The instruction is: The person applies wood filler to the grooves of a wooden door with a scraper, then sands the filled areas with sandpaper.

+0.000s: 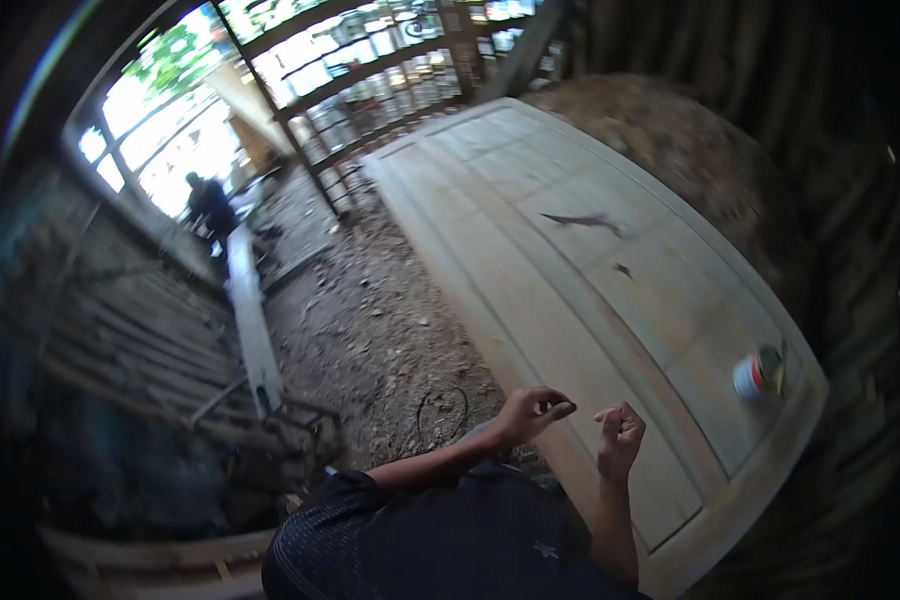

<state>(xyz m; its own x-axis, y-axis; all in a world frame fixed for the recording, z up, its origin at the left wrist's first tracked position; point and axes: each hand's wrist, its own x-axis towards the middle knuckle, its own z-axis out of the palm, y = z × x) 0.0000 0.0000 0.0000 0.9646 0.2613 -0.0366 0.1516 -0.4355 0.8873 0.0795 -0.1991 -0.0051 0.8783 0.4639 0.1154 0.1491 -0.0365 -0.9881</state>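
Note:
A large pale wooden panel door (pixel 560 330) lies flat, running from the lower right to the upper middle. Over its near left edge is my left hand (pixel 532 415), fingers curled and pinched; whatever they hold, if anything, is too small to make out. My right hand (pixel 619 438) is just to the right, above the door, with its fingers curled in and their contents hidden. A white and red can (pixel 752 378) stands near the door's right corner. Farther up the door lie a thin dark piece (pixel 578 220) and a small dark bit (pixel 623 270).
Rough ground with debris (pixel 370 320) lies left of the door. A long pale board (pixel 252 320) extends toward a person (pixel 210 205) in dark clothes at the upper left. Wooden slats (pixel 360 85) form the far wall. A wire loop (pixel 442 412) lies near my left arm.

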